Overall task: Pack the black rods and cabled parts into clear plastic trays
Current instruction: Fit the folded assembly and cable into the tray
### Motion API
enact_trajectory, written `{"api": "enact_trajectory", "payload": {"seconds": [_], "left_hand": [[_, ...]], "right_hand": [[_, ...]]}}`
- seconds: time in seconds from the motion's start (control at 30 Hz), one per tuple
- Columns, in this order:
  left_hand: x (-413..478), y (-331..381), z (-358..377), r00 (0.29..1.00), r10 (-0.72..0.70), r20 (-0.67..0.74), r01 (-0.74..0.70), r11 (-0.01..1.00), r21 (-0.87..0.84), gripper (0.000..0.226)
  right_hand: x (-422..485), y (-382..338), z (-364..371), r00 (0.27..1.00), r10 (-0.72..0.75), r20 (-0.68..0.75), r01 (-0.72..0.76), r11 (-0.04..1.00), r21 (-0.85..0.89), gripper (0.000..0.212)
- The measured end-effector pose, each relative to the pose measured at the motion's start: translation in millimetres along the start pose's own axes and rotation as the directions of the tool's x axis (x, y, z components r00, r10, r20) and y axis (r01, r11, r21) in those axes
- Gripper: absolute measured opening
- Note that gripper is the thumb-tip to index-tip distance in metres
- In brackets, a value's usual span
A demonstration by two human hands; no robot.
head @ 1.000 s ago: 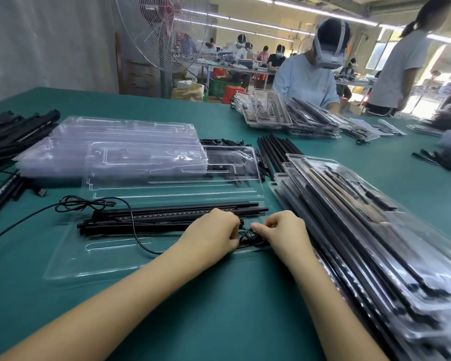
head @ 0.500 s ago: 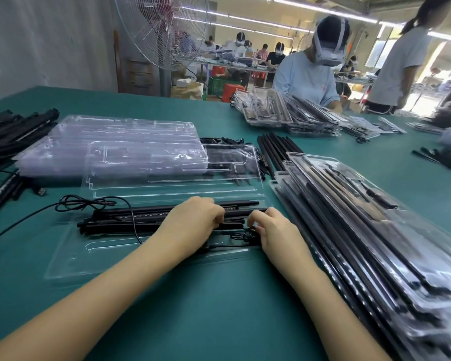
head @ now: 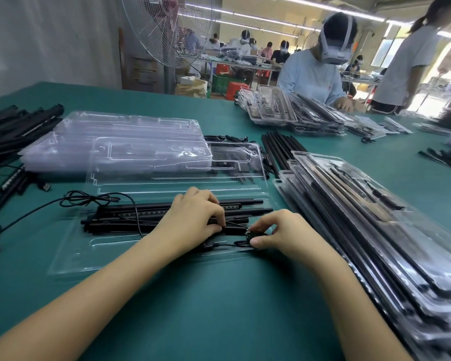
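Note:
A clear plastic tray (head: 84,259) lies open on the green table in front of me, its lid half (head: 167,178) folded back behind it. Several black rods (head: 141,216) lie lengthwise in the tray. My left hand (head: 193,220) rests over the rods with its fingertips pinching a thin black cable (head: 229,246) near the tray's right end. My right hand (head: 279,233) pinches a small black cabled part (head: 254,235) between thumb and fingers there. Another loose cable (head: 89,199) loops off the tray's left side.
A stack of packed trays (head: 375,230) lies at my right. Empty clear trays (head: 115,142) pile up behind the open one. Loose black rods lie far left (head: 18,126) and centre back (head: 279,147). A person with a headset (head: 320,63) packs trays across the table; a fan (head: 167,29) stands behind.
Both hands have come closer together at the tray's right end. My right hand lifted off the rods and now pinches the small cabled part; my left moved right onto the cable.

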State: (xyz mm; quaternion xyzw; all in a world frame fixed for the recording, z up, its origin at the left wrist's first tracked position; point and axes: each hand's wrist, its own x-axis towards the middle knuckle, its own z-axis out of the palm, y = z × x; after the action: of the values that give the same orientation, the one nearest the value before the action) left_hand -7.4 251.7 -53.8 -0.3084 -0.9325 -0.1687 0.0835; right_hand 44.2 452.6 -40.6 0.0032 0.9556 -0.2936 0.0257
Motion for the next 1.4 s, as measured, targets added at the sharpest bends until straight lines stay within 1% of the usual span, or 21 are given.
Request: {"api": "enact_trajectory", "payload": {"seconds": [0.07,0.13,0.2,0.23,0.33,0.43,0.5,0.57,0.6,0.67,0.7,0.73,0.8,0.9,1.0,1.07,1.13,1.2,1.23,1.33,1.4], "left_hand": [[-0.2,-4.4,0.9,0.998,-0.043,0.052,0.047,0.995,-0.090,0.015],[-0.8,-8.0,2.3,0.996,-0.070,0.053,0.078,0.983,-0.164,0.030],[-0.9,-10.4,3.2,0.993,-0.110,0.039,0.116,0.965,-0.234,0.043],[-0.5,-11.7,3.8,0.992,-0.120,0.036,0.125,0.959,-0.254,0.045],[-0.3,-16.1,5.2,0.994,-0.100,0.037,0.106,0.967,-0.233,0.041],[-2.1,-18.9,3.8,0.996,-0.071,0.046,0.076,0.989,-0.124,0.043],[-3.8,-17.8,2.8,0.998,-0.026,0.060,0.027,0.999,-0.024,0.045],[-6.7,-9.5,2.1,0.991,0.132,0.016,-0.132,0.989,0.067,0.045],[-8.7,-2.6,2.8,0.971,0.238,-0.010,-0.237,0.970,0.057,0.044],[-12.6,12.8,6.6,0.921,0.389,0.008,-0.389,0.921,0.004,0.045],[-14.1,17.8,10.7,0.906,0.419,0.055,-0.420,0.907,0.005,0.047],[-15.5,20.5,15.7,0.904,0.417,0.099,-0.420,0.907,0.020,0.050],[-17.8,19.3,23.7,0.916,0.379,0.134,-0.388,0.921,0.042,0.052],[-21.0,19.6,26.7,0.921,0.361,0.148,-0.376,0.923,0.086,0.053],[-22.9,24.6,27.0,0.926,0.352,0.134,-0.371,0.915,0.161,0.053],[-24.4,28.4,26.1,0.927,0.357,0.112,-0.373,0.908,0.190,0.054],[-25.9,30.6,24.9,0.928,0.355,0.116,-0.372,0.905,0.206,0.055],[-26.9,34.8,23.8,0.935,0.344,0.092,-0.356,0.909,0.216,0.058],[-26.8,36.6,23.0,0.939,0.332,0.088,-0.343,0.913,0.219,0.058],[-24.7,35.8,25.0,0.942,0.292,0.162,-0.320,0.929,0.185,0.056],[-23.0,31.5,25.3,0.942,0.303,0.147,-0.325,0.930,0.169,0.053]], "right_hand": [[4.3,-1.7,-5.6,0.998,0.024,0.057,-0.027,0.999,0.036,0.019],[9.1,-5.2,-10.7,0.991,0.053,0.123,-0.061,0.996,0.062,0.022],[14.5,-9.5,-13.7,0.982,0.080,0.171,-0.086,0.996,0.028,0.026],[16.6,-11.8,-14.8,0.978,0.090,0.189,-0.090,0.996,-0.010,0.028],[20.7,-17.8,-18.0,0.963,0.150,0.226,-0.133,0.987,-0.087,0.034],[22.2,-26.7,-17.2,0.939,0.232,0.255,-0.186,0.964,-0.191,0.037],[25.5,-34.8,-15.2,0.932,0.258,0.254,-0.182,0.940,-0.288,0.040],[28.6,-39.6,-14.1,0.925,0.274,0.262,-0.185,0.929,-0.319,0.040],[29.0,-39.2,-13.9,0.924,0.276,0.265,-0.189,0.931,-0.311,0.039],[26.2,-33.3,-13.2,0.934,0.252,0.251,-0.193,0.952,-0.239,0.035],[23.9,-28.6,-12.8,0.944,0.229,0.237,-0.192,0.967,-0.170,0.033],[20.9,-23.1,-12.8,0.953,0.206,0.222,-0.190,0.978,-0.090,0.029],[15.0,-11.8,-15.7,0.962,0.176,0.208,-0.186,0.982,0.028,0.021],[7.8,1.6,-23.2,0.965,0.179,0.190,-0.203,0.973,0.112,0.020],[0.9,1.4,-22.4,0.959,0.238,0.155,-0.277,0.904,0.326,0.023],[-2.4,-2.3,-20.9,0.958,0.271,0.092,-0.284,0.866,0.412,0.029],[-5.0,-1.9,-23.0,0.967,0.254,-0.027,-0.226,0.901,0.370,0.036],[-10.3,-1.9,-27.2,0.976,0.194,-0.098,-0.161,0.948,0.273,0.034],[-12.8,-3.4,-27.6,0.982,0.163,-0.098,-0.138,0.965,0.221,0.029],[-14.3,-11.2,-15.6,0.993,0.099,-0.056,-0.097,0.994,0.045,0.014],[-10.8,-16.3,-2.9,0.994,0.081,-0.076,-0.087,0.993,-0.075,0.017]]}}
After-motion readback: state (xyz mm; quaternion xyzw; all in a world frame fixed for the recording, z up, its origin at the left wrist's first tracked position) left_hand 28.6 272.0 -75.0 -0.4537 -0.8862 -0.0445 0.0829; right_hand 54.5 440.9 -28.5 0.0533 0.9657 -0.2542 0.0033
